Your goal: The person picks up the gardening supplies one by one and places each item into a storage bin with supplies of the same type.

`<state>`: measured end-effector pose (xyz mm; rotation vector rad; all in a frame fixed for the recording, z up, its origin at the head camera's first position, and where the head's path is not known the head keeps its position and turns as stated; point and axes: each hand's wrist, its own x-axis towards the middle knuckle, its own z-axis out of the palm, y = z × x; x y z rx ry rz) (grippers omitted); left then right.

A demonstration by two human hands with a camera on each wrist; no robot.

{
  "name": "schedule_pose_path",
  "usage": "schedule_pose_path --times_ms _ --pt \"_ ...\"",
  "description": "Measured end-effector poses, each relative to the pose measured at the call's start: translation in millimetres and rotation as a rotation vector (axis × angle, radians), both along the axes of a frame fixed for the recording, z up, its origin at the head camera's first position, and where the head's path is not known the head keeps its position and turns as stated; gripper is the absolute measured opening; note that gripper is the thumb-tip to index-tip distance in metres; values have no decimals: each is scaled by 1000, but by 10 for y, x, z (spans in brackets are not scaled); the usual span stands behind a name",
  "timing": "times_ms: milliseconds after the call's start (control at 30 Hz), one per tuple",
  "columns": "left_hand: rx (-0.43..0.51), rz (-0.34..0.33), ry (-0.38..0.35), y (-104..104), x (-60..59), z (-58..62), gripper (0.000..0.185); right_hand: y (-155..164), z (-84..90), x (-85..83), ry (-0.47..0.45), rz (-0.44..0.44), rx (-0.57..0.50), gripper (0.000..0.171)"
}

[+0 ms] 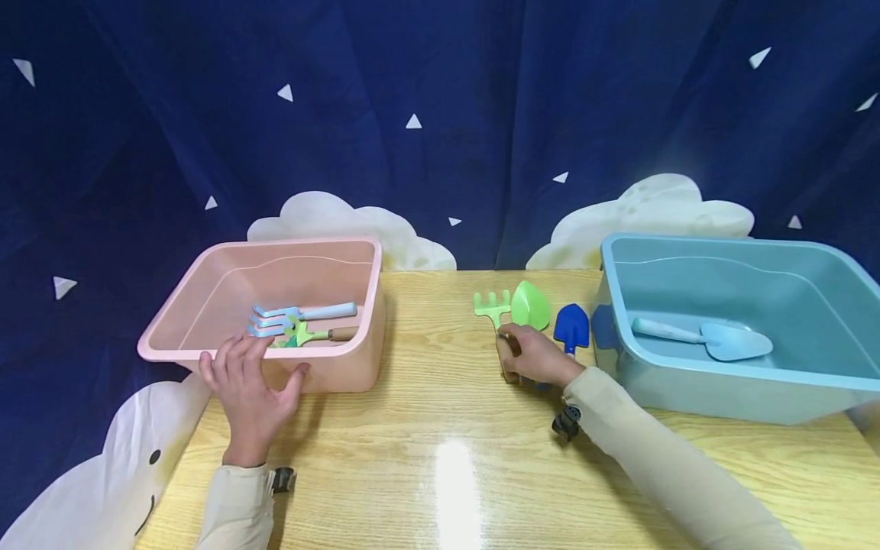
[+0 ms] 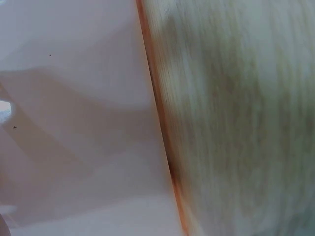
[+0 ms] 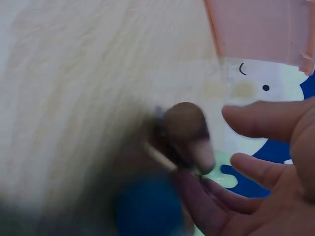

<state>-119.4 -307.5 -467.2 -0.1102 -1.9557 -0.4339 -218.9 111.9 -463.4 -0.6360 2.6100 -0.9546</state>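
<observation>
My left hand rests at the front rim of a pink bin, fingers spread over the rim and thumb by its outer wall. In the bin lie a light blue hand fork and a green tool with a brown handle. My right hand is at the brown handle of a small green rake on the table. In the right wrist view the fingers lie close along that handle, while the thumb stands apart. A green shovel and a blue shovel lie beside the rake, partly hidden by the hand.
At the right stands a blue bin with a light blue trowel inside. A blurred round blue end shows close to the right wrist camera. A dark blue curtain hangs behind the wooden table.
</observation>
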Motion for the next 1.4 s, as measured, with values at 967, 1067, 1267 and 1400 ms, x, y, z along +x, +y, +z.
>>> schedule_pose_path --times_ms 967,1067,1267,1400 --pt "-1 0 -5 14 9 21 61 158 -33 -207 -517 -84 -240 72" --pt "0 -2 -10 13 11 21 59 182 -69 -228 -609 -77 -315 74" --pt "10 -11 -26 7 19 27 58 220 -95 -242 -688 -68 -382 76" --pt "16 -16 -30 10 14 31 58 244 -73 -259 -685 -39 -370 75"
